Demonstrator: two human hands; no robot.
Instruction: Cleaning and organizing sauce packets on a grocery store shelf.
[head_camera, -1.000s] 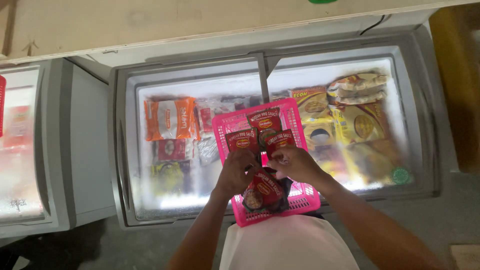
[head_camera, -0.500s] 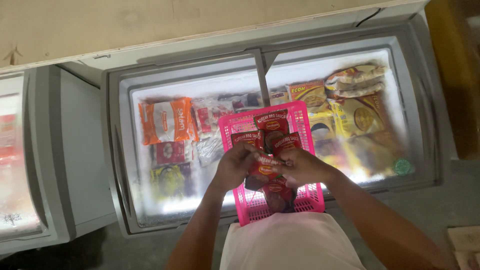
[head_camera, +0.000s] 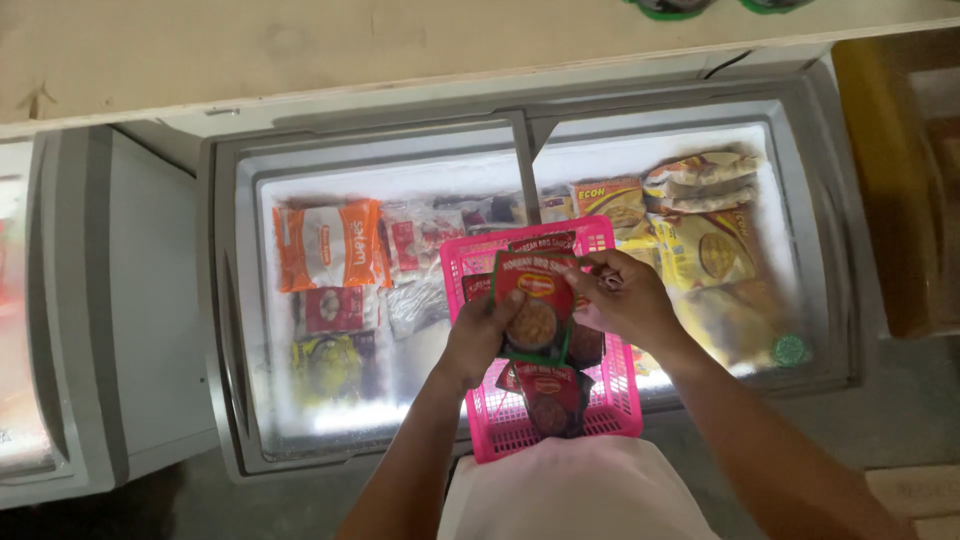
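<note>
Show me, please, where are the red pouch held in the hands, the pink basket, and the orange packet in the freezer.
red pouch (head_camera: 533, 300), head view, on the middle of its front face.
pink basket (head_camera: 625, 395), head view, on its right side wall.
orange packet (head_camera: 328, 243), head view, on the centre of its front.

A red-and-green food packet (head_camera: 533, 305) (round patties pictured) is held upright above a pink basket (head_camera: 620, 385) of similar packets.

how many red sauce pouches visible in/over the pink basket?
4 at least: one red pouch held in both hands over the pink basket, one behind it, one at the left, one lying near the front. More may be hidden underneath.
</note>
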